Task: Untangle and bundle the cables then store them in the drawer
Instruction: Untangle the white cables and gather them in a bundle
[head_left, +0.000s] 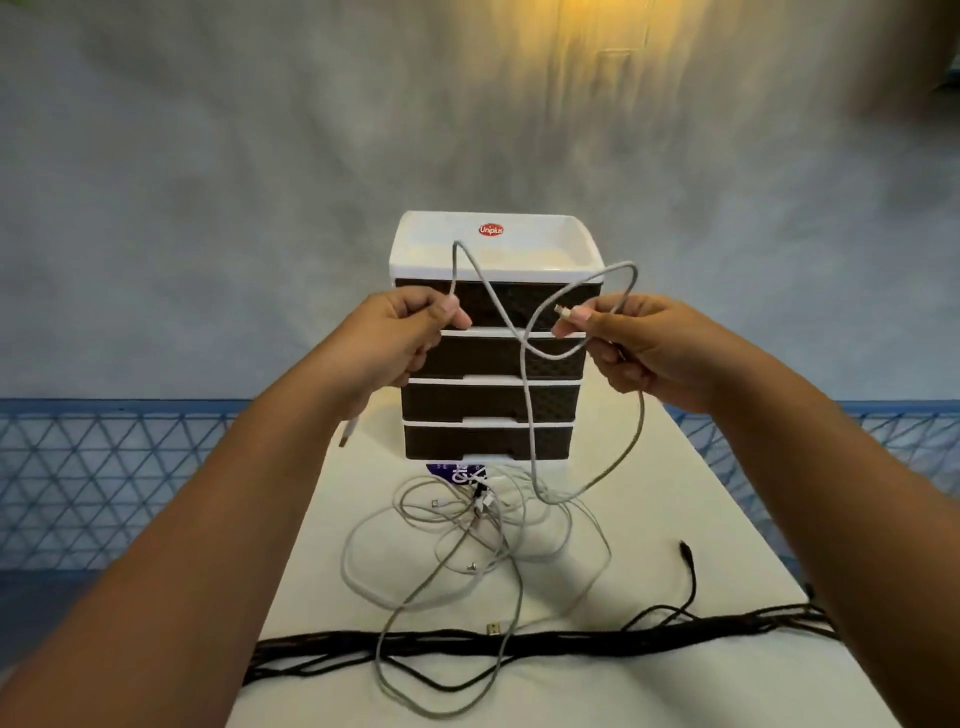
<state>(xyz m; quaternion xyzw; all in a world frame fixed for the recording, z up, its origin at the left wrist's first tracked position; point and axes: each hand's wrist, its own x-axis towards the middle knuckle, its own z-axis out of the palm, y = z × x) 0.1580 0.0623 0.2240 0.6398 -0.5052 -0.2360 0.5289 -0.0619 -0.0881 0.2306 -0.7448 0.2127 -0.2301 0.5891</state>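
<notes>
Both hands were raised in front of the drawer unit: the left hand pinched one stretch of a grey cable, the right hand pinched its plug end. Its slack dropped into the tangle of cables lying before the drawer unit on the worktop. Pulling harder would likely tighten that knot or drag the tangle along.

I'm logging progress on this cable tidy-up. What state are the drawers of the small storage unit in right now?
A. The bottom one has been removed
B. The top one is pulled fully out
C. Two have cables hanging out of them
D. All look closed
D: every dark drawer front on the storage unit sits flush, while both hands hold the grey cable in front of it.
</notes>
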